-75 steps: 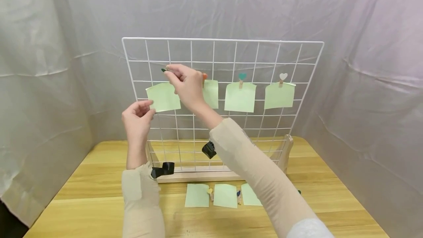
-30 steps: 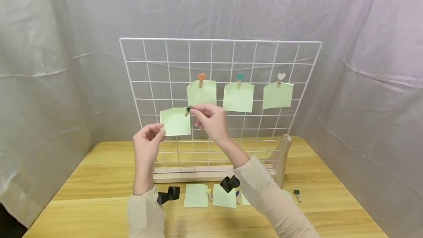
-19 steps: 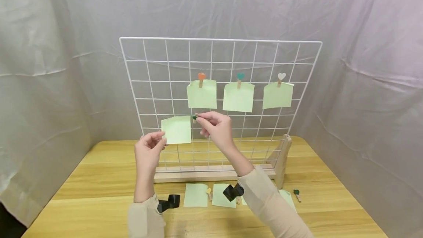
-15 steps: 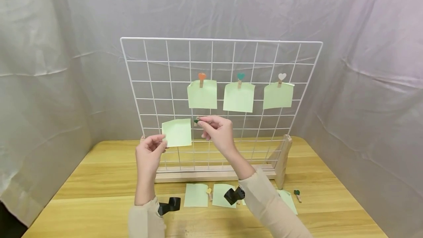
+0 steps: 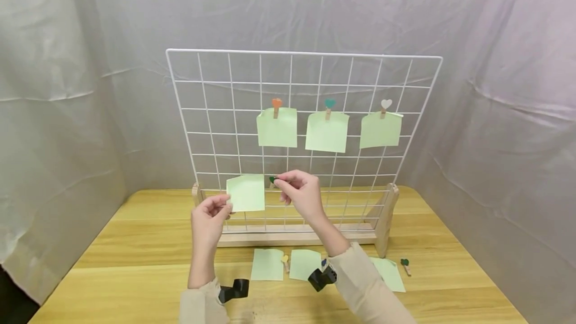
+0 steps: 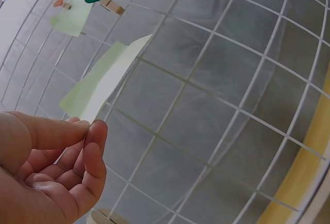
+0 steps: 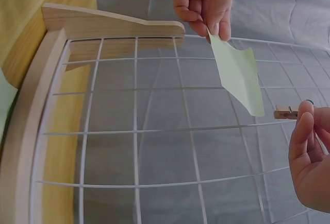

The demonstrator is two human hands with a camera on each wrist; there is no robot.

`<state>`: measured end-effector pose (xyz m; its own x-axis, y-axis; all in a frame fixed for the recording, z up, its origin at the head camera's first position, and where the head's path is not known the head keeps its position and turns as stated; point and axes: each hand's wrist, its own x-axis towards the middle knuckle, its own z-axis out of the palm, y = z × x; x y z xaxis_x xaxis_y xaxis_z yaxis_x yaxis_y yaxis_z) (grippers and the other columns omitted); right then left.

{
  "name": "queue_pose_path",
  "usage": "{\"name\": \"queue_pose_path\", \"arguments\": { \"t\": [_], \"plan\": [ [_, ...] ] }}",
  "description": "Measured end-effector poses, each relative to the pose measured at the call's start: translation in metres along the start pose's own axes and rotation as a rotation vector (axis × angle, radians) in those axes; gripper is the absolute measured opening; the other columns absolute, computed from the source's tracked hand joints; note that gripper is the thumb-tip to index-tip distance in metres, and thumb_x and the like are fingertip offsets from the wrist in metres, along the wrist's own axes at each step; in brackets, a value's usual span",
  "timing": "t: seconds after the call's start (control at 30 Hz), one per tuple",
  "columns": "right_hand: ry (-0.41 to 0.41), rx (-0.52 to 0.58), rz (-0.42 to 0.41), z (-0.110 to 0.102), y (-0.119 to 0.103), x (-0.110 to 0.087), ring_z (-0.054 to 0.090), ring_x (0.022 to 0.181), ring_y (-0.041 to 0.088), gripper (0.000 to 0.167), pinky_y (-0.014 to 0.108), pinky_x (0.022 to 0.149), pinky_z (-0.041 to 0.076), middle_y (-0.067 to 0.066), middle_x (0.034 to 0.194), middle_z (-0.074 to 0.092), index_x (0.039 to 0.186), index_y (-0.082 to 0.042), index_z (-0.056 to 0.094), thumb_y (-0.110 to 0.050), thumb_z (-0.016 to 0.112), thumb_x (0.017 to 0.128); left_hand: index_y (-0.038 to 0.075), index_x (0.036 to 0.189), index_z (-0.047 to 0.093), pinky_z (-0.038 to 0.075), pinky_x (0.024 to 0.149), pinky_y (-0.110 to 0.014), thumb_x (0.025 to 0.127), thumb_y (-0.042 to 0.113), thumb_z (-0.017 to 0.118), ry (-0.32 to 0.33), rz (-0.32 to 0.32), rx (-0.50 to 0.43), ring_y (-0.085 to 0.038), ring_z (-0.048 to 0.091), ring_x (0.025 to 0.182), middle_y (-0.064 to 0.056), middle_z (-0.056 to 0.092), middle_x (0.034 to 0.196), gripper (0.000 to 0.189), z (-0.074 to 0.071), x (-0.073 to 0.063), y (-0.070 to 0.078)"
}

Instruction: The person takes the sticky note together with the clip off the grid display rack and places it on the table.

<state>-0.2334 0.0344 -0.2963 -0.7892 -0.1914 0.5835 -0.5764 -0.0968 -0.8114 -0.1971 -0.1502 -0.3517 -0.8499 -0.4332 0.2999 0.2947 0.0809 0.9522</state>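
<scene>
My left hand (image 5: 209, 221) pinches the left edge of a light green paper note (image 5: 246, 194) between thumb and fingers, in front of the lower left of the white wire grid (image 5: 303, 155). Just right of the note, my right hand (image 5: 303, 194) pinches a small wooden clothespin with a dark green heart (image 5: 272, 179). In the left wrist view the clothespin (image 6: 111, 5) is apart from the note (image 6: 105, 80), which bends slightly. The right wrist view shows the clothespin's wooden end (image 7: 285, 112) pointing toward the note (image 7: 237, 77).
Three green notes hang higher on the grid by orange (image 5: 276, 104), teal (image 5: 330, 104) and white (image 5: 386, 104) heart clothespins. More notes (image 5: 267, 264) lie on the wooden table (image 5: 117, 254), with yellow (image 5: 285, 262), blue (image 5: 324, 263) and green (image 5: 405, 265) heart clothespins. A wooden stand (image 5: 384, 224) holds the grid.
Both hands have come down from the upper left of the grid, carrying the note and the green clothespin. The right hand has moved from above the note to its right side.
</scene>
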Motion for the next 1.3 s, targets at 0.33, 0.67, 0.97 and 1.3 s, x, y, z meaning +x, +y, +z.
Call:
{"name": "queue_pose_path", "arguments": {
  "t": [0.33, 0.67, 0.97, 1.3],
  "plan": [
    [0.008, -0.031, 0.05, -0.002, 0.012, -0.012, 0.053, 0.048, 0.017, 0.008, 0.02, 0.043, 0.045, 0.026, 0.072, 0.06, 0.084, 0.016, 0.059, 0.011, 0.06, 0.078, -0.014, 0.095, 0.058, 0.047, 0.057, -0.018, 0.077, -0.013, 0.058, 0.012, -0.032, 0.025, -0.006, 0.055, 0.059, -0.015, 0.06, 0.081, 0.019, -0.006, -0.008, -0.015],
    [-0.021, -0.082, 0.101, 0.0, 0.031, -0.02, 0.057, 0.059, 0.013, 0.009, 0.041, 0.053, 0.051, 0.026, 0.077, 0.062, 0.084, 0.015, 0.061, 0.009, 0.062, 0.077, -0.013, 0.096, 0.058, 0.048, 0.057, -0.018, 0.077, -0.012, 0.059, 0.003, -0.089, 0.06, -0.009, 0.056, 0.061, -0.013, 0.06, 0.08, 0.019, -0.011, -0.014, -0.026],
    [-0.015, 0.014, 0.221, 0.007, 0.061, -0.028, 0.061, 0.064, 0.022, 0.01, 0.041, 0.058, 0.051, 0.024, 0.078, 0.062, 0.084, 0.018, 0.059, 0.012, 0.061, 0.076, -0.013, 0.096, 0.058, 0.048, 0.057, -0.019, 0.077, -0.012, 0.058, 0.009, -0.131, 0.093, -0.008, 0.056, 0.06, -0.014, 0.059, 0.081, 0.019, -0.016, -0.022, -0.039],
    [-0.017, 0.097, 0.342, 0.015, 0.104, -0.04, 0.061, 0.062, 0.014, 0.014, 0.028, 0.056, 0.052, 0.022, 0.081, 0.063, 0.088, 0.017, 0.059, 0.008, 0.062, 0.077, -0.013, 0.1, 0.056, 0.047, 0.057, -0.018, 0.078, -0.011, 0.058, -0.007, -0.184, 0.115, -0.008, 0.053, 0.062, -0.015, 0.058, 0.085, 0.022, -0.023, -0.03, -0.053]
  ]
}}
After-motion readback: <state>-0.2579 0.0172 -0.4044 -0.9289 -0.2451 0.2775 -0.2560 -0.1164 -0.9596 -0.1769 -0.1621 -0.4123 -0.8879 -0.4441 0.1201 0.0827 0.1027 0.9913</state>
